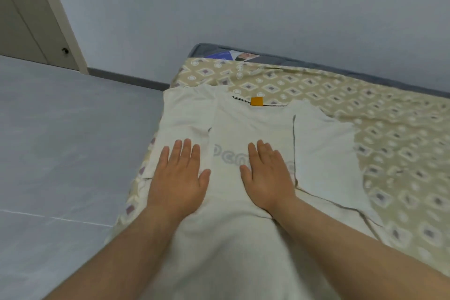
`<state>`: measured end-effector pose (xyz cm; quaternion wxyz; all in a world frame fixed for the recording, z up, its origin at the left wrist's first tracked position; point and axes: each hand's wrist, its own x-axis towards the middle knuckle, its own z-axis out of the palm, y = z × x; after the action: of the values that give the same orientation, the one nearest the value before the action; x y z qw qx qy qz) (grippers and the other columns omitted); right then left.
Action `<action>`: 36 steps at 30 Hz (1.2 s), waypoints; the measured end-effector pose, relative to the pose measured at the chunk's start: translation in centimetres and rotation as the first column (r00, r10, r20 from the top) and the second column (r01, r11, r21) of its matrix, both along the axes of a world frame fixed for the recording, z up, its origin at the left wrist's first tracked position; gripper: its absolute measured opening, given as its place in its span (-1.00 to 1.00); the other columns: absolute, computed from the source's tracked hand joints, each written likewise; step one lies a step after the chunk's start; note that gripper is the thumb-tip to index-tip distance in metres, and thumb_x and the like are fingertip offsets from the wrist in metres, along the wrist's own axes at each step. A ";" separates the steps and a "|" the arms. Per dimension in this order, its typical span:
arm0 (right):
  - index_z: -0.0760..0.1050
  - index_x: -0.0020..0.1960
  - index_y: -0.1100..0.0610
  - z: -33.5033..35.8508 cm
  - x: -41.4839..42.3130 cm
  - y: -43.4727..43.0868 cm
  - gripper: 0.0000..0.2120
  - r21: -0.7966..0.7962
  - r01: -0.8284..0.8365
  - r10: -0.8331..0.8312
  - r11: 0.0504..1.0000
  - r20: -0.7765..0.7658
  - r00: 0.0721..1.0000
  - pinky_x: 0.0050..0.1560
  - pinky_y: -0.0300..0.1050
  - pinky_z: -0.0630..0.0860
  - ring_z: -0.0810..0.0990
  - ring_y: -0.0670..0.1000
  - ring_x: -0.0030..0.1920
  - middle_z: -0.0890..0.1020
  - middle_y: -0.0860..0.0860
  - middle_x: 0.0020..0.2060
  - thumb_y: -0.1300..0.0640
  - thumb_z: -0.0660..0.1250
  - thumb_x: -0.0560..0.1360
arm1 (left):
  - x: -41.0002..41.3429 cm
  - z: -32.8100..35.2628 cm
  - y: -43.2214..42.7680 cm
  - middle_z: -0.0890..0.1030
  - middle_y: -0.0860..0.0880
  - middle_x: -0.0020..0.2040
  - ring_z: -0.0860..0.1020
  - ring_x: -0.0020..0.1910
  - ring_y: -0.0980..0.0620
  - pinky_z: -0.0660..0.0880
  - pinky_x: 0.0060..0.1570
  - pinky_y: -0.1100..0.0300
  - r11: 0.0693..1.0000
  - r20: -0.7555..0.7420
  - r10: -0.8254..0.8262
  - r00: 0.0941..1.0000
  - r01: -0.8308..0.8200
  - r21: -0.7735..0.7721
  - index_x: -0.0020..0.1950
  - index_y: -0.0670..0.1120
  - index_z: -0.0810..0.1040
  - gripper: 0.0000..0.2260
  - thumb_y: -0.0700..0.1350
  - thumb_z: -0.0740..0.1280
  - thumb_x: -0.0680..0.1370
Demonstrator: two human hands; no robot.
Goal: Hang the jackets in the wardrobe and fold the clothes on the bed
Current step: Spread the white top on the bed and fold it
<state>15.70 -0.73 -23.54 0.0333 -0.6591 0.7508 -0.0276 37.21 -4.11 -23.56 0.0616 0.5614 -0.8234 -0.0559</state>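
Left hand [179, 178]: palm down, fingers straight and close together, thumb spread inward. Right hand [266, 178]: palm down, fingers straight, thumb spread inward. Forearms: bare, extended forward.

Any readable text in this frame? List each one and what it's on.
"Den": faint grey letters on the cream T-shirt, reading unsure; the rest is hidden under the right hand.
Orange tag at the collar: no text readable.
Printed sheet at the far edge of the mattress: too small and blurred to read.
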 end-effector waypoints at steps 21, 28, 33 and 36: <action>0.04 0.61 0.08 5.5 1.4 26.4 -0.38 0.333 0.111 -0.276 0.937 0.504 0.818 0.54 -0.16 -0.14 -0.05 -0.04 0.59 -0.02 0.00 0.61 -0.07 0.14 0.64 | 6.5 0.3 26.6 -0.28 -0.01 0.58 -0.38 0.51 0.00 -0.45 0.41 0.16 0.951 0.036 -0.140 0.989 0.124 0.283 0.59 0.00 -0.22 -0.23 0.26 -0.43 0.41; 0.53 0.31 -0.04 10.7 0.5 33.7 -0.67 0.439 0.132 -0.448 0.889 0.772 0.451 0.20 -0.33 0.38 0.50 -0.20 0.23 0.51 -0.12 0.35 -0.01 0.34 0.56 | 9.3 2.5 31.8 0.02 -0.03 0.62 -0.04 0.59 0.01 -0.13 0.51 0.18 0.945 -0.167 0.087 0.982 -0.028 0.326 0.61 -0.04 0.05 -0.43 0.12 -0.03 0.62; 0.63 0.03 -0.24 15.0 0.9 39.4 -0.85 0.298 0.144 -0.330 0.944 0.816 0.474 0.10 -0.34 0.43 0.57 -0.35 0.06 0.64 -0.36 0.04 -0.12 0.36 0.48 | 11.3 5.8 31.3 0.55 -0.22 0.22 0.45 0.22 -0.26 0.42 0.19 -0.08 0.884 -0.242 0.453 0.858 -0.397 0.247 0.23 -0.19 0.52 -0.60 -0.09 0.31 0.42; 0.57 0.26 -0.17 16.1 1.2 42.7 -0.51 0.247 0.130 -0.277 0.960 0.789 0.548 0.25 -0.20 0.43 0.55 -0.28 0.18 0.62 -0.30 0.16 -0.24 0.37 0.35 | 14.0 6.8 30.8 0.55 -0.23 0.08 0.50 -0.04 -0.24 0.47 -0.05 -0.02 0.682 -0.129 0.671 0.730 -0.539 0.495 0.11 -0.10 0.42 -0.63 -0.06 0.30 0.33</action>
<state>16.91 41.97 -7.44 0.4246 -0.4749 0.7213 -0.2718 51.24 26.67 -16.73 0.0772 0.7879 -0.5354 -0.2942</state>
